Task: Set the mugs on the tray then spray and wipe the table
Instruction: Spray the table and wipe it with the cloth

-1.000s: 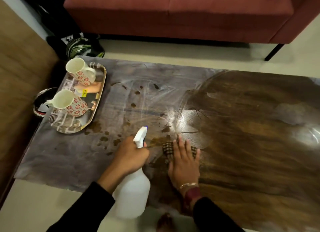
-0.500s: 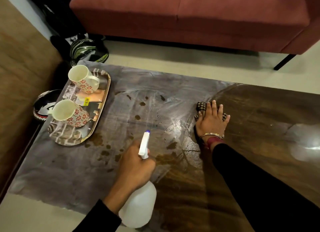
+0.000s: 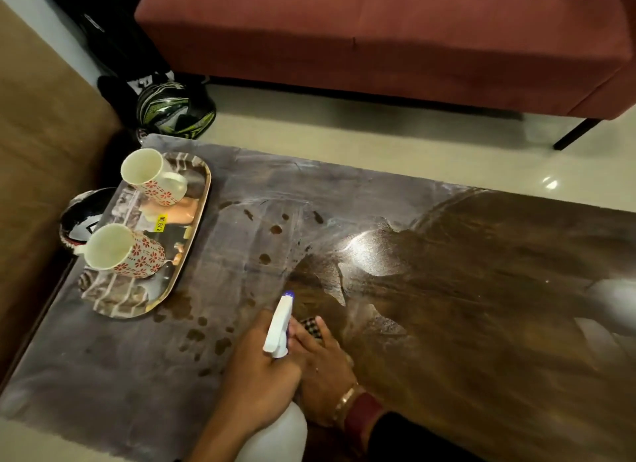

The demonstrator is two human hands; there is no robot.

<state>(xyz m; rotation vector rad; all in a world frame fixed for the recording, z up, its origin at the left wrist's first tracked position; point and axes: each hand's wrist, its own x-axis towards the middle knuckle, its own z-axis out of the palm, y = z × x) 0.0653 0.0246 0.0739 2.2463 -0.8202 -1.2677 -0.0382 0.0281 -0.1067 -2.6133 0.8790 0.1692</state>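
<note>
At the left end of the desk (image 3: 481, 289) an oval tray (image 3: 203, 200) lies with its long axis running away from the person. Two white mugs with red flowers stand on it, the far mug (image 3: 151, 179) with its handle to the right and the near mug (image 3: 120, 253) closer to the tray's near end. Dark droplets speckle the dull grey surface just right of the tray.

The left hand (image 3: 261, 368) reaches in from the near edge, forearm angled up and right. Its fingers are curled round the neck of the white spray bottle (image 3: 278, 327). The bottle's long axis runs away from the person, its blue-tipped nozzle aimed at the middle of the desk.

Just beside it, touching it, the right hand (image 3: 323, 368) lies palm down with its fingers stretched out over a checked cloth (image 3: 311, 325), pressing it to the desk. It is partly hidden by the spray head. To the right the wood looks dark and glossy.
</note>
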